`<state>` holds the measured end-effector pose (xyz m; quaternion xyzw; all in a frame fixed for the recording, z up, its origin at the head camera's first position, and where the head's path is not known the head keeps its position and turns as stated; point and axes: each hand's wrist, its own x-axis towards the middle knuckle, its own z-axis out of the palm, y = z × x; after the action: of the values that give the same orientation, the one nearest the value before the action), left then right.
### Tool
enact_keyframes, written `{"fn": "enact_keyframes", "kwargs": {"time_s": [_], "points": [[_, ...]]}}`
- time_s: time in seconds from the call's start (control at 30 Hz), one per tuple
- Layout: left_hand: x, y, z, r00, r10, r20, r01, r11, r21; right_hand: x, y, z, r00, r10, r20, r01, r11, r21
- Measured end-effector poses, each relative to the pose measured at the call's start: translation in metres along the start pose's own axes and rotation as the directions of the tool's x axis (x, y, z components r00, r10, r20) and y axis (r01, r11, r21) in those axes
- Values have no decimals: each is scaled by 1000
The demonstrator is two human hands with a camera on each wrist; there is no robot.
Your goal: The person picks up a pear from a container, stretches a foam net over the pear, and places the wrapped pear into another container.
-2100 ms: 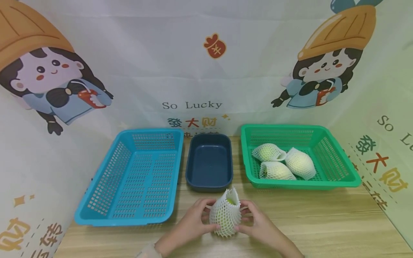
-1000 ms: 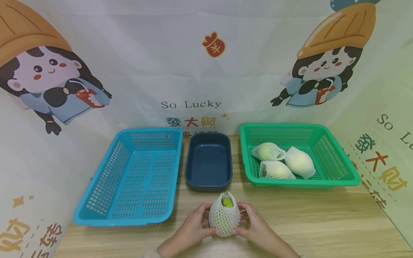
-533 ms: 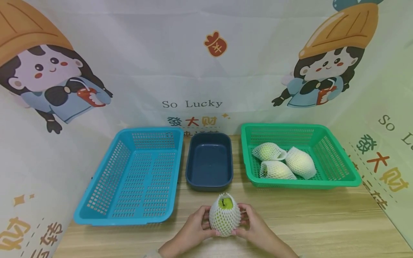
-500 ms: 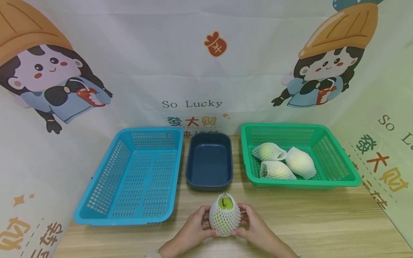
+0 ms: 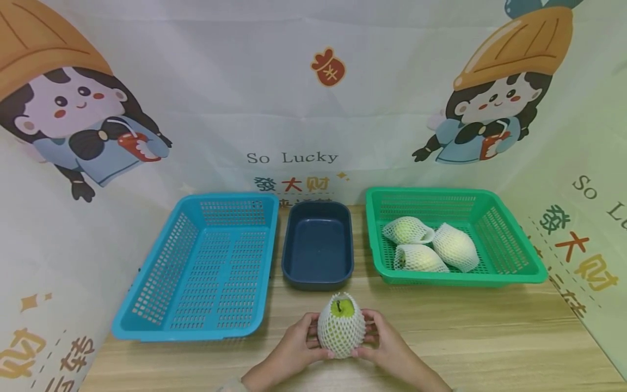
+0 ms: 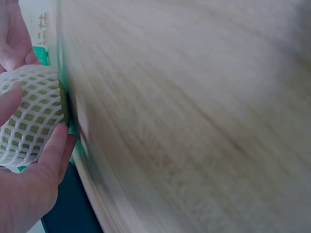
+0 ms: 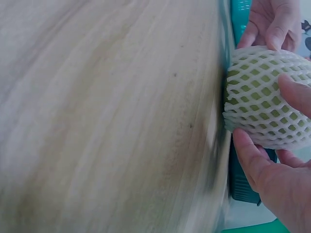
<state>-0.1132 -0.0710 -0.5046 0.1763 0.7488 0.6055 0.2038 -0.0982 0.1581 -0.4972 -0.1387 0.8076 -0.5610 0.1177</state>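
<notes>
A green apple (image 5: 342, 308) with a dark stem stands on the table in front of me, wrapped in a white foam net (image 5: 340, 335) that leaves its top showing. My left hand (image 5: 300, 342) holds it from the left side, thumb in front and fingers curled behind. From the right, my right hand (image 5: 384, 344) holds it in the same way. In the left wrist view the left fingertips (image 6: 57, 138) touch the net near the apple's lower end. Thumb and fingers of the right hand (image 7: 279, 179) lie against the net in the right wrist view.
A blue basket (image 5: 147, 321) stands on the left and a dark blue tray (image 5: 318, 280) in the middle. On the right, a green basket (image 5: 509, 267) holds several net-wrapped fruits (image 5: 455, 247). A printed cloth (image 5: 294, 98) hangs behind the wooden table (image 5: 490, 337).
Held between both hands, the apple has been turned so that its stem and green top, earlier mostly covered by the net's raised edge, now face me. The baskets and tray have not moved.
</notes>
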Motion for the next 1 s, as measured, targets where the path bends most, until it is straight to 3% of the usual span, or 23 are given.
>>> {"fn": "enact_keyframes", "kwargs": {"time_s": [0.17,0.37,0.5,0.73,1.0], "points": [[3,3,-1,999,-31,-15,32,999,40,1,-2,-6,998,66,1,-66,996,55],[4,11,-4,997,-40,-71,50,989,137,2,-7,-12,996,90,3,-90,989,114],[4,18,-7,995,-41,-96,56,986,158,3,-12,-14,994,104,-15,-101,988,118],[3,32,-9,990,-68,-123,82,991,107,0,-22,-14,992,121,-33,-112,976,187],[0,40,-9,991,-96,-94,96,995,-3,-3,-30,-11,986,159,-45,-145,964,225]]}}
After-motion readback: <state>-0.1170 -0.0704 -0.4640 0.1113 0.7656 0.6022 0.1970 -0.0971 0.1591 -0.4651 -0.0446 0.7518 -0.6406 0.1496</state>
